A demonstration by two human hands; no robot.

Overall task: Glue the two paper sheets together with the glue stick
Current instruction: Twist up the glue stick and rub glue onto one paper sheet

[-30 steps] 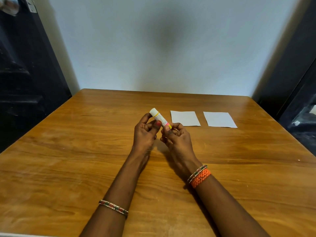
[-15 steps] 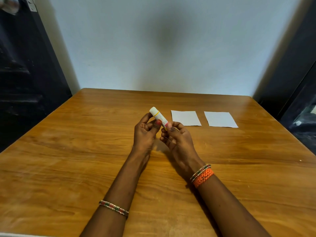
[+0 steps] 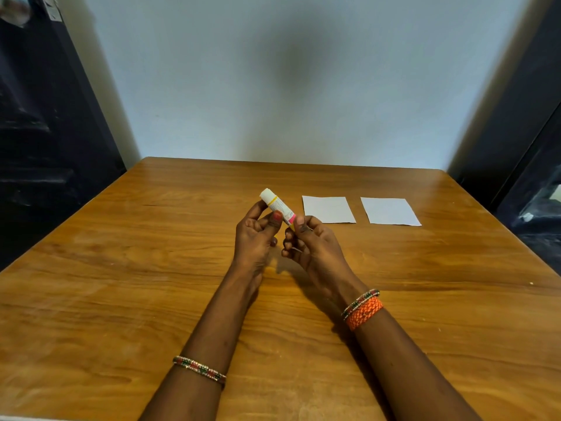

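Observation:
A white glue stick [image 3: 275,204] with a yellow ring and a pink band is held tilted above the wooden table [image 3: 121,299], its white cap end up and to the left. My left hand [image 3: 255,235] grips its body between thumb and fingers. My right hand [image 3: 309,241] pinches its lower end. Two white paper sheets lie flat side by side beyond my hands: the left sheet [image 3: 328,209] and the right sheet [image 3: 390,211], with a gap between them.
A pale wall rises behind the table's far edge. Dark furniture or doors stand at the left [image 3: 45,132] and right [image 3: 528,147] of the table.
My hands and the glue stick have stayed almost in place; my right fingers have shifted slightly on the stick's lower end.

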